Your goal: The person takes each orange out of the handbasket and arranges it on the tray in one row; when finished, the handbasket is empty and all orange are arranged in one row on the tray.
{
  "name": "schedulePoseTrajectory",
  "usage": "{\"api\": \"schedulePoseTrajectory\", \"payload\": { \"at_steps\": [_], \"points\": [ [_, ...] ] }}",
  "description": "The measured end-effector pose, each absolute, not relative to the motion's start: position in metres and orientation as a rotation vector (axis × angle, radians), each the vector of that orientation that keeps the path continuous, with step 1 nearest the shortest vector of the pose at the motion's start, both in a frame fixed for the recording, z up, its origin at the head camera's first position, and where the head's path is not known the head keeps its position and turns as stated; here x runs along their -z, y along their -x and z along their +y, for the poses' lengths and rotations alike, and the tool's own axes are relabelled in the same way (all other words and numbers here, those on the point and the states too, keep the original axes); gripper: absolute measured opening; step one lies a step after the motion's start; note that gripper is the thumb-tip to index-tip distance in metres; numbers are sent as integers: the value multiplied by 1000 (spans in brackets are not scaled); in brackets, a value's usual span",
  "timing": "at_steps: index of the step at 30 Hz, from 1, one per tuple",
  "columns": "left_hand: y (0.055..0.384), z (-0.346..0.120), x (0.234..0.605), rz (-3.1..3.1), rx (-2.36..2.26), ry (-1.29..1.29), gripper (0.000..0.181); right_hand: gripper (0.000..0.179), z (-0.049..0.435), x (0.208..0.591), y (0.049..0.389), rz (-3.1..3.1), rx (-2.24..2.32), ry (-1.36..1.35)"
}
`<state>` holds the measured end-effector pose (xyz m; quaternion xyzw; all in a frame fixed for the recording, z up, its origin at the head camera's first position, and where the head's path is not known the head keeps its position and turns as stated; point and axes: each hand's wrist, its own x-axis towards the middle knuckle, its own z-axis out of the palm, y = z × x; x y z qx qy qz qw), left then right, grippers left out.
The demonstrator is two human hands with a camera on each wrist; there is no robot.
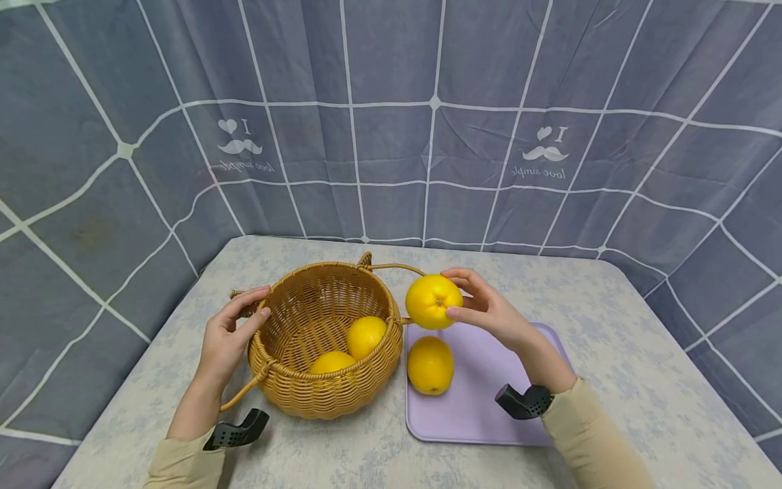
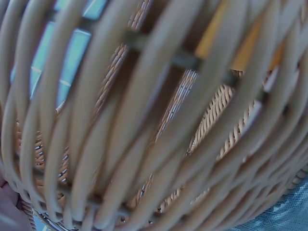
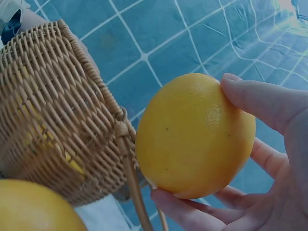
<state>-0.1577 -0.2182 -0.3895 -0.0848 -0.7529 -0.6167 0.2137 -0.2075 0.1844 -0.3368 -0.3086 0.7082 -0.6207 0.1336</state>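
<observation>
My right hand (image 1: pixel 497 316) grips a yellow-skinned orange (image 1: pixel 434 301) between thumb and fingertips, just off the basket's right side and above a tray. The right wrist view shows the same orange (image 3: pixel 195 137) with the thumb (image 3: pixel 262 98) on its upper side and fingers beneath. A round wicker basket (image 1: pixel 330 397) stands on the table, with my left hand (image 1: pixel 226 336) holding its left rim. Inside it lie two oranges, one on the right (image 1: pixel 366 336) and one nearer the front (image 1: pixel 332 362). In the left wrist view the basket's weave (image 2: pixel 159 110) hides most of the hand.
On the lilac tray (image 1: pixel 489 407) at the right, another orange (image 1: pixel 430 365) sits near the left edge. The basket's looped handles (image 1: pixel 397 266) stick out at the back and front left. A grey checked curtain (image 1: pixel 391 142) surrounds the pale patterned table (image 1: pixel 342 455).
</observation>
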Motion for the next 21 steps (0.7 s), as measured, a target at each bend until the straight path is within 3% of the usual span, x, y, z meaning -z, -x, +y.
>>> {"api": "schedulePoseTrajectory", "payload": {
  "at_steps": [21],
  "points": [
    [158, -219, 391, -2125, 1722, 175, 35, 52, 244, 378, 186, 2200, 1802, 857]
  ]
}}
